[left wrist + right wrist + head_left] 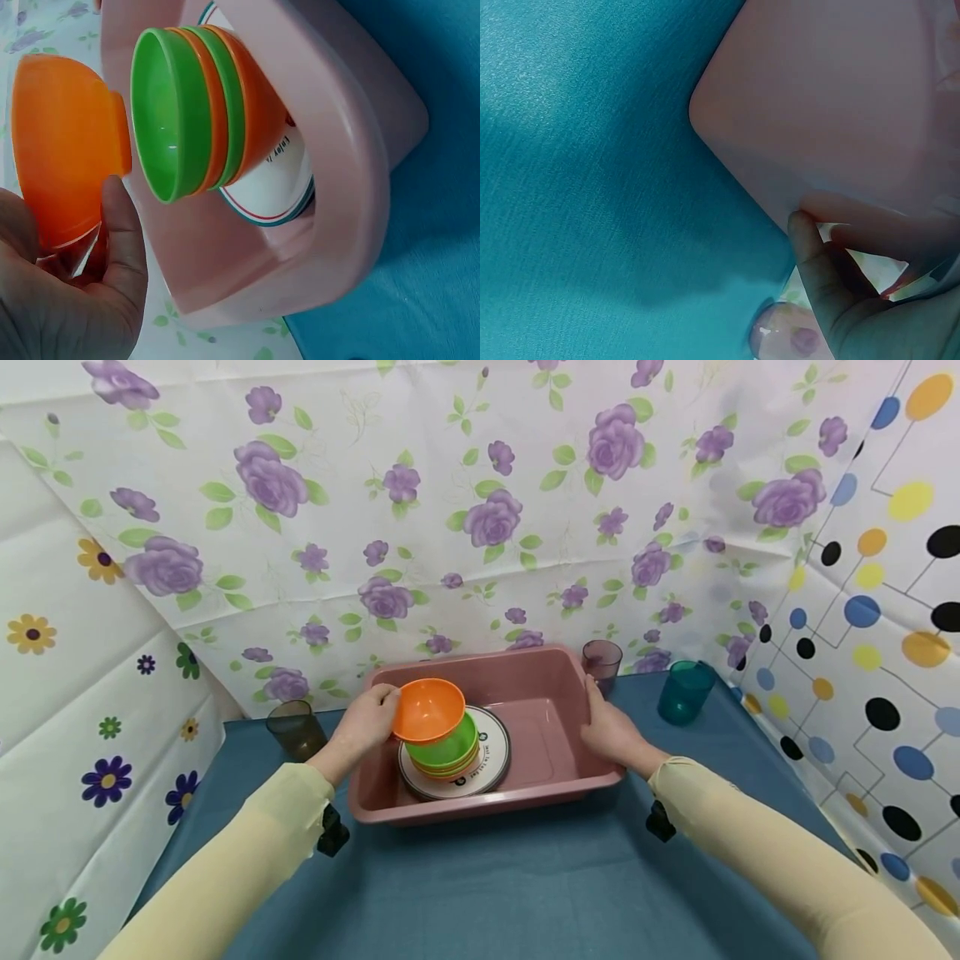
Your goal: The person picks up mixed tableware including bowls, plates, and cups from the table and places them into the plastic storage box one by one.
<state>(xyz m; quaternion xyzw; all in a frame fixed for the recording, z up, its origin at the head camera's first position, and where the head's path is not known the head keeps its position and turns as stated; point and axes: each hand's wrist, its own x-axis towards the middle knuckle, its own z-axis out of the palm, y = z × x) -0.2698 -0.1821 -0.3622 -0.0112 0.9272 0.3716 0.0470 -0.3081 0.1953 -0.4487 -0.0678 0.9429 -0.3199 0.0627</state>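
Well, the left hand [363, 722] has an orange round plastic bowl [429, 706] pinched by its side, thumb against the outer wall near the foot, fingers curled on the far side. It looks light, stiff and a touch slick, hardly fragile, so the rim or that raised foot should give the surest hold. And the bowl hangs at the left side of a pink rectangular plastic tub [540, 739], just above a nested stack of green and orange plastic bowls [446, 750]; the left wrist view shows a gap between them.

Over to the right hand [611, 727]: it grips the tub's right edge, thumb set on the outside, other fingers partly hidden. The tub seems bulkier, yet smooth and firm enough to take by its rim.

Below the stack, white printed plates with dark rims [491, 752] lie toward the tub's left edge. Further out, a smoky brown clear cup [296, 735] stands past the left edge, a purplish clear cup [602, 662] by the back right corner, a teal clear cup [685, 693] near the blue cloth-covered table's [495, 877] back right corner.
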